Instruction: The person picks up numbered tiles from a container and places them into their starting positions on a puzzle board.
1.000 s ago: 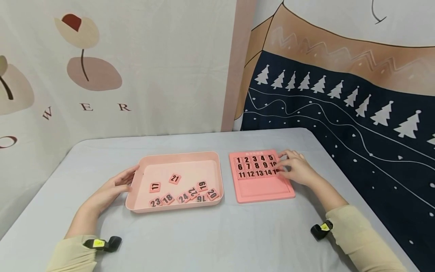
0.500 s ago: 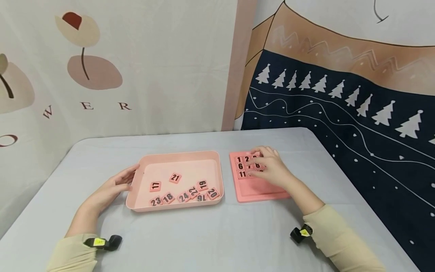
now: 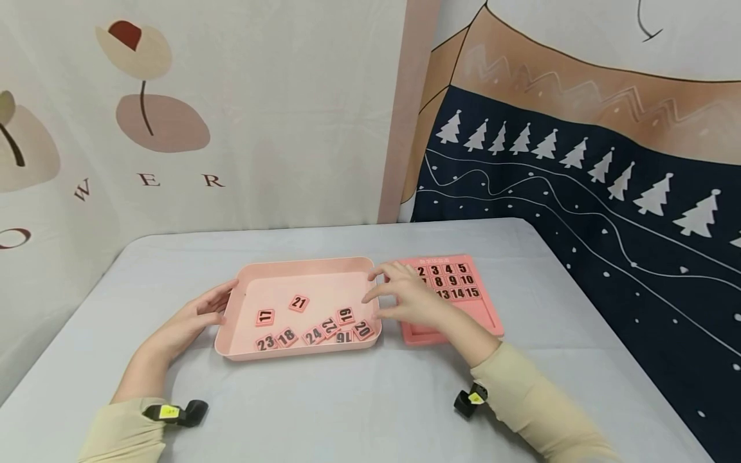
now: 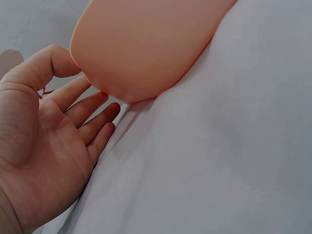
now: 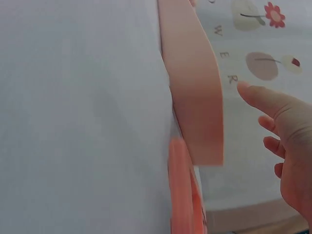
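Observation:
A pale pink tray (image 3: 307, 273) holds several loose number tiles, among them 21 (image 3: 298, 303), 17 (image 3: 265, 317), 19 (image 3: 345, 315) and 20 (image 3: 363, 330). My left hand (image 3: 188, 323) rests against the tray's left end; in the left wrist view its thumb and fingers touch the outer wall (image 4: 141, 48), fingers fairly straight. Over the tray's right rim hovers my right hand (image 3: 408, 297), fingers spread and loosely bent, nothing between them. Beneath that wrist lies a pink number board (image 3: 486, 315), its upper rows filled with tiles; the hand hides the left column.
A pale cloth covers the table (image 3: 324, 411). Behind it hang a cream curtain (image 3: 301, 128) and a dark blue one with printed trees (image 3: 556, 199). In the right wrist view, the board's edge (image 5: 180, 185) stands close to the tray (image 5: 195, 97).
My right hand has moved left from the board's right side, across its tiles, to the tray's right rim. The left hand, tray and loose tiles have stayed in place.

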Motion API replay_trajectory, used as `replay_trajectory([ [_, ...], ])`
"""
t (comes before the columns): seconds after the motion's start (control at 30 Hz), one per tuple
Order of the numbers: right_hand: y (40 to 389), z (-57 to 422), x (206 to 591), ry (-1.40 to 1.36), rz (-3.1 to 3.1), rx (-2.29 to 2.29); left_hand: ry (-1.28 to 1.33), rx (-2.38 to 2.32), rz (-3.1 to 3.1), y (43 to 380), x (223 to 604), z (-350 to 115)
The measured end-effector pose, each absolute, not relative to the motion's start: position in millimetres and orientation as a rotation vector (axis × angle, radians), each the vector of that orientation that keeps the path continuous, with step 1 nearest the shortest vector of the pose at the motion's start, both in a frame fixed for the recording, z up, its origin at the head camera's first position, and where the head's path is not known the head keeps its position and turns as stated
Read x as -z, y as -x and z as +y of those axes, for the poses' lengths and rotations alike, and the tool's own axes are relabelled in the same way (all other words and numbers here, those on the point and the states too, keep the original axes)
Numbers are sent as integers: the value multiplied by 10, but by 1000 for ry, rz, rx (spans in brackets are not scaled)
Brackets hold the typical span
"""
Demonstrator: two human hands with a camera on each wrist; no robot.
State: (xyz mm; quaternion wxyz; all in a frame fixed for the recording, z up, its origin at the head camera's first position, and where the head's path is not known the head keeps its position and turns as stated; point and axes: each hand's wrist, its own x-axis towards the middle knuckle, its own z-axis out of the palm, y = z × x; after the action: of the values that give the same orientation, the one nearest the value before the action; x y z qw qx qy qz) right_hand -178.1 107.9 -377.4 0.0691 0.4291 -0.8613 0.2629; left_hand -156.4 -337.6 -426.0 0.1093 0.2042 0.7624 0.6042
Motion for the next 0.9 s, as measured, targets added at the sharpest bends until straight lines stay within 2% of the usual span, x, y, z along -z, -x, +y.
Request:
replay_trajectory([
  [0.27,1819,771,3777,-1481,-2679,-712,-601,-1784,2239,1565,4261,-3379],
  [0.53,1842,568,3813,-1627,-2743,-366,-594,-1776,2253,1561,4251,-3366],
  [0.9,1858,473,3850,-1650,-2788,-251,-566,-1767,2258,1573,4270,-3369],
])
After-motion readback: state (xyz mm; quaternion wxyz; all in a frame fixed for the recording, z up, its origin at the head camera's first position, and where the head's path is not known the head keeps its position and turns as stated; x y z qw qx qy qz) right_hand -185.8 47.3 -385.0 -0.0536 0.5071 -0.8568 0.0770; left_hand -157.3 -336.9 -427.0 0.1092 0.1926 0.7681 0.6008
